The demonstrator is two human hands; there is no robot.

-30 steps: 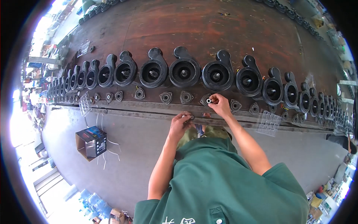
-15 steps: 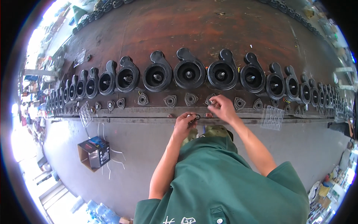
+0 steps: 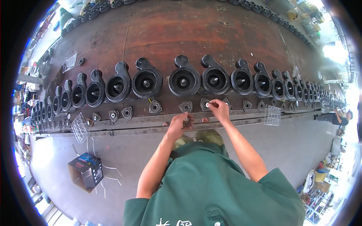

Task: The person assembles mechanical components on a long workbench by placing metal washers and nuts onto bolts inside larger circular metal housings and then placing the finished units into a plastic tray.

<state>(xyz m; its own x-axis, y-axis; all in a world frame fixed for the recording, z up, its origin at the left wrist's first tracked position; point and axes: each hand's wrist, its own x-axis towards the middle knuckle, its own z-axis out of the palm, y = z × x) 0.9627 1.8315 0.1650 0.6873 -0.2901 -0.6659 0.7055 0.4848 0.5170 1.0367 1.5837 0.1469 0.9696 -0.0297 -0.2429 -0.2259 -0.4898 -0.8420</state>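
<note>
My right hand is closed in a pinch on a small pale round piece. It hangs at a grey metal flange lying near the bench's front edge; whether piece and flange touch is unclear. To its left, my left hand is curled closed just in front of another flange. A small round part shows partly between its fingers, too hidden to name. Behind both hands stand black round housings, among them one housing and its right neighbour, each with a metal shaft inside.
More housings and flanges run along the brown bench to both sides. Clear plastic trays lie over the front edge, one tray left, another tray right. An opened box with white strips is at lower left. Another person is far right.
The view has shifted, so the scene appears further left. My right hand stays by what looks like the same flange. In my left hand, the dark ring-like part seen earlier is now mostly covered by fingers.
</note>
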